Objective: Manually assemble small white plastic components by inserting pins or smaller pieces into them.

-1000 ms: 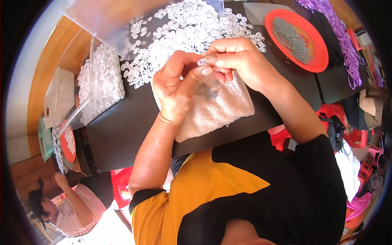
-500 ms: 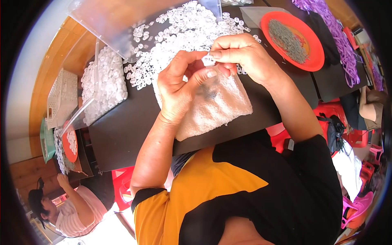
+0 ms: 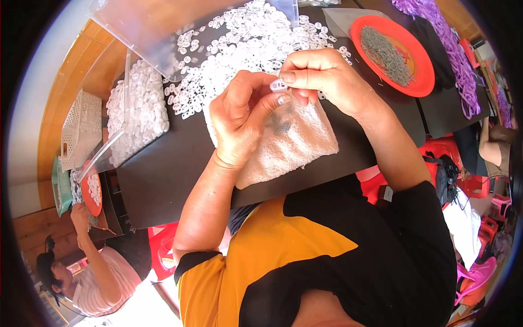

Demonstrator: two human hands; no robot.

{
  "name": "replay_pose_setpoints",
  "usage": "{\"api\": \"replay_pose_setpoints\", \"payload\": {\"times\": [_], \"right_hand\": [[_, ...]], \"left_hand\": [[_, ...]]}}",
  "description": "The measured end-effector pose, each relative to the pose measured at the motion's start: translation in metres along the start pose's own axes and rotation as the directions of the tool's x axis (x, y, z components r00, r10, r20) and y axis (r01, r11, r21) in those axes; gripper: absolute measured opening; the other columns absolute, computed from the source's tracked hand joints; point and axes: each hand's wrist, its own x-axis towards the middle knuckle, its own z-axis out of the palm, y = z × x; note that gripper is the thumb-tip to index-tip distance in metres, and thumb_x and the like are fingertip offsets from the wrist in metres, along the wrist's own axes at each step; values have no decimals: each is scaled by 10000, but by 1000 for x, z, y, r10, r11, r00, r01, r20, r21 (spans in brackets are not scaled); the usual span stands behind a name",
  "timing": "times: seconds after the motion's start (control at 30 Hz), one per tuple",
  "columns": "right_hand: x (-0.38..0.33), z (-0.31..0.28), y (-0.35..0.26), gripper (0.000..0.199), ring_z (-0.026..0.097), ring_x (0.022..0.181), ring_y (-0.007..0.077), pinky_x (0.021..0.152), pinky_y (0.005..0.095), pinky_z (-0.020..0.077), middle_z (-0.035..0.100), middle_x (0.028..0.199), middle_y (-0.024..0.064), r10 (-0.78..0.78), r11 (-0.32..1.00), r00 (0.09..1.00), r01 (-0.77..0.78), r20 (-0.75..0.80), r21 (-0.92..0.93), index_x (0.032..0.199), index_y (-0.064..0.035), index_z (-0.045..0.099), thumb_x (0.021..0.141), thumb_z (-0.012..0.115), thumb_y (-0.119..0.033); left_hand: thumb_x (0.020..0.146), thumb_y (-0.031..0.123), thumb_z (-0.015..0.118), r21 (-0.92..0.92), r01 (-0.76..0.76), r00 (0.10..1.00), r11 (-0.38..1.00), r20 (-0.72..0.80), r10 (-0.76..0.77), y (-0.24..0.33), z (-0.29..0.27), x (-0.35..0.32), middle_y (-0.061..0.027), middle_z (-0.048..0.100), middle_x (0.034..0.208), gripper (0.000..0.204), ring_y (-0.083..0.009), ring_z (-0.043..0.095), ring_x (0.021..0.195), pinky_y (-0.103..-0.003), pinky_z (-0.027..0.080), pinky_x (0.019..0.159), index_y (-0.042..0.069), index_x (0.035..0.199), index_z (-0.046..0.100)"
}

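R hand (image 3: 329,76): thumb + idx finger clamped on one small white pc (image 3: 278,85), at pc's R end. L hand (image 3: 242,117): idx tip right by pc's L end, thumb tip just below; can't tell if L clamps pc too or just touches. Pc is held up betw. both hands, over far part of folded cream cloth (image 3: 305,141). Dark smudge (image 3: 281,126) on cloth, just below fingertips.

Loose pile (image 3: 234,68) of similar white pcs on blk table (image 3: 163,188), just past hands. More in clear box (image 3: 103,152) to L, w/ white basket (image 3: 84,122) + green basket (image 3: 61,191) farther L. Red plate (image 3: 424,72) far R, grey pins (image 3: 385,54) on it; purple straps (image 3: 451,57) beyond. Co-worker (image 3: 103,278) lower L, one hand near 2nd, smaller plate (image 3: 95,209).
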Motion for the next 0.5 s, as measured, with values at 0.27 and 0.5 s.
{"api": "replay_pose_setpoints", "payload": {"times": [0.27, 0.5], "right_hand": [[-1, -1, 0, 151, 558, 591, 77, 518, 193, 403, 599, 688, 26, 18, 997, 996, -25, 89, 75, 849, 23, 648, 917, 607, -106], [0, 2, -1, 174, 518, 533, 78, 503, 230, 399, 556, 609, 18, 23, 992, 999, -28, 37, 127, 808, 4, 656, 890, 627, -147]], "left_hand": [[804, 29, 764, 88, -154, 988, 984, 6, 154, 1, 0, -3, -31, 618, 763, 190, -106, 595, 653, -239, 491, 598, 43, 939, 630], [800, 32, 765, 31, -137, 991, 990, 1, 137, -4, 3, 0, -16, 607, 763, 233, -94, 566, 641, -236, 482, 587, 48, 982, 620]]}}
